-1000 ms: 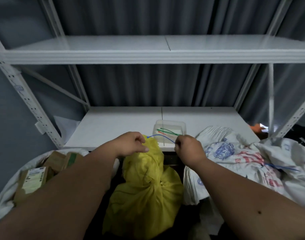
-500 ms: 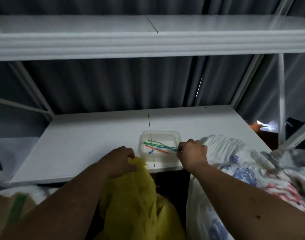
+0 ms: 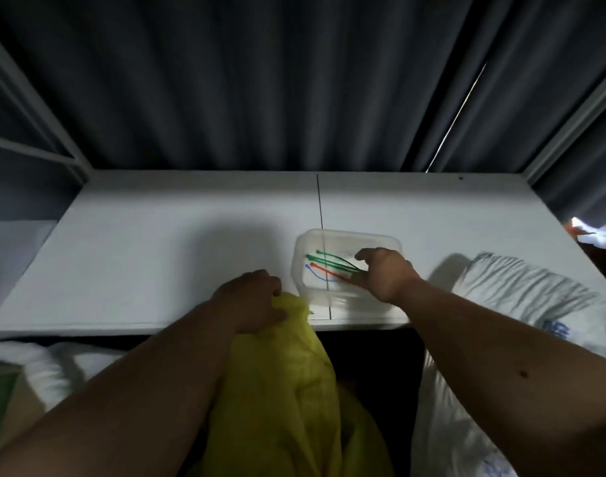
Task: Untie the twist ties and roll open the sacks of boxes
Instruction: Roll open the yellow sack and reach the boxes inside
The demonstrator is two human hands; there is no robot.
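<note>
Head view: we looked down at a white shelf (image 3: 157, 256) with sacks standing against its front edge.
Yellow sack (image 3: 287, 390): it stood below the front edge, near the middle, its gathered neck reaching up over that edge.
Left hand (image 3: 251, 301): fingers were curled round the neck of the yellow sack, gripping it at the front edge.
Right hand (image 3: 385, 273): it sat over the right side of the clear tub (image 3: 346, 235), fingers loosely spread and touching the ends of the ties; we could not tell whether it pinched any of them.
Twist ties (image 3: 329, 265): green, red and blue strands lay fanned inside the tub, near the front edge, just right of the shelf's seam.
White sack (image 3: 521, 297): it slumped over the front right corner, its top rumpled; whether it was tied we could not tell.
Left corner: another white sack (image 3: 46, 366) and brown boxes (image 3: 5, 407) showed below the front left corner, blurred.
Handling, sack: we judged the yellow material thin, soft and limp, likely to slide in the grip; the neck was the place to hold, then the rim with both hands to roll it down.
Handling, ties: we judged them light, thin and springy, best pinched at one end.
Handling, weight: we judged the boxes inside would keep the sack standing during rolling.
</note>
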